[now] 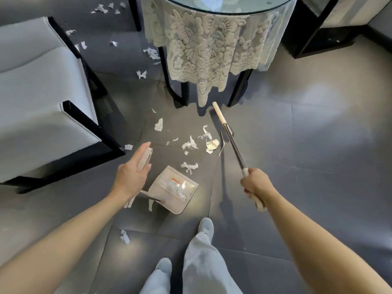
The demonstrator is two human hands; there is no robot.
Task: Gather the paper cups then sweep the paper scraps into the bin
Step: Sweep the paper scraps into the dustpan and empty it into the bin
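Note:
My left hand [132, 171] holds the upright beige handle [145, 157] of a long-handled dustpan [177, 190], whose pan sits on the floor with a few paper bits inside. My right hand [253, 184] grips a broom [232, 143]. Its metal shaft slants away towards the table, and its cream far end [218, 113] is near the table legs. White paper scraps [189, 144] lie on the floor between pan and broom, with a crumpled piece [212, 144] beside the shaft. More scraps [151, 53] lie further off by the table, and one scrap [125, 237] near my feet. No bin or cup is in view.
A round glass table [229, 9] with a lace cloth [212, 49] stands ahead on dark legs. A grey chair [42, 98] with a black frame is at the left, dark furniture [322, 39] at the back right. My feet [205, 227] stand on grey floor tiles.

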